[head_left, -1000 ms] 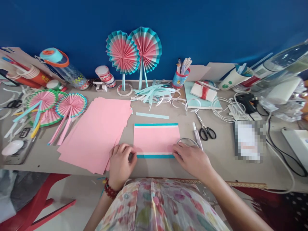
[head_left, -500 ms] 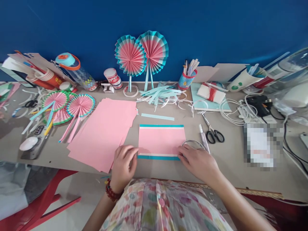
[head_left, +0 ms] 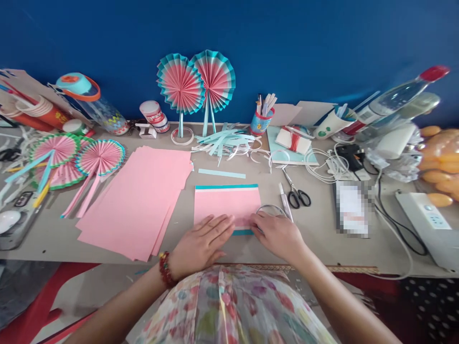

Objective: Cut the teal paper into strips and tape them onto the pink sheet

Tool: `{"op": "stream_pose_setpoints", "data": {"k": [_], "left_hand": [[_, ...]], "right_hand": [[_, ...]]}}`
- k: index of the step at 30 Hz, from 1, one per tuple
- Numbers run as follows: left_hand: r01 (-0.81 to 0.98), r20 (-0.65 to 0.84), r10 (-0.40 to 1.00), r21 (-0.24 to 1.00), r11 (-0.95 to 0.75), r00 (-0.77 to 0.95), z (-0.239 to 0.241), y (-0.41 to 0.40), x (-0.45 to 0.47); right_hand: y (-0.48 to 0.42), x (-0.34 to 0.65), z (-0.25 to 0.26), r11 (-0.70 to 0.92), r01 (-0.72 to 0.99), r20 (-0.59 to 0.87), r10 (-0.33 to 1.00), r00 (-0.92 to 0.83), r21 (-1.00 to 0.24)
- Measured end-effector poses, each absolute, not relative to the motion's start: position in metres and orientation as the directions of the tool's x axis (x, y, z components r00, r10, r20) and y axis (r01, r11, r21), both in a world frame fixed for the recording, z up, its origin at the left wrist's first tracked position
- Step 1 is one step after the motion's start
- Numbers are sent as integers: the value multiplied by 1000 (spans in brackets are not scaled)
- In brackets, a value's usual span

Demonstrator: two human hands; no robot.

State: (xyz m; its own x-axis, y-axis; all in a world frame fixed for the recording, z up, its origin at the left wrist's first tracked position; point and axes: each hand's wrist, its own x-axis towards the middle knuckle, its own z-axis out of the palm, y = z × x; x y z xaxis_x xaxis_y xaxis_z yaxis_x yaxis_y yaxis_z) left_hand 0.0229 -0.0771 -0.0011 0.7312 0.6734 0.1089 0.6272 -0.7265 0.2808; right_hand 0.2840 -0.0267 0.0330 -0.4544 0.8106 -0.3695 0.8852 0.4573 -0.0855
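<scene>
A pink sheet with teal and white edge strips lies flat on the table in front of me. My left hand rests palm down on its near edge, fingers stretched out and flat. My right hand presses on the sheet's near right corner with its fingers curled down, beside a clear tape ring. A loose pale blue strip lies just beyond the sheet.
A stack of pink paper lies to the left, with finished paper fans beyond it. Two fans stand at the wall. Scissors, a pen, cables and a power strip are on the right.
My left hand has moved right from the sheet's left corner and flattened over the near edge. My right hand has stayed at the right corner. The view has shifted slightly.
</scene>
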Motion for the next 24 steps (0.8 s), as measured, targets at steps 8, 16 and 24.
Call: {"op": "stream_pose_setpoints", "data": {"k": [8, 16, 24], "left_hand": [[511, 52, 553, 319, -798, 832, -20, -50, 47], [501, 39, 541, 327, -801, 840, -20, -51, 45], [511, 33, 541, 285, -811, 840, -23, -51, 47]], "right_hand": [[-29, 284, 36, 446, 889, -338, 824, -454, -104], [-29, 301, 42, 373, 926, -408, 837, -364, -60], [-26, 309, 41, 370, 924, -426, 823, -375, -99]]}}
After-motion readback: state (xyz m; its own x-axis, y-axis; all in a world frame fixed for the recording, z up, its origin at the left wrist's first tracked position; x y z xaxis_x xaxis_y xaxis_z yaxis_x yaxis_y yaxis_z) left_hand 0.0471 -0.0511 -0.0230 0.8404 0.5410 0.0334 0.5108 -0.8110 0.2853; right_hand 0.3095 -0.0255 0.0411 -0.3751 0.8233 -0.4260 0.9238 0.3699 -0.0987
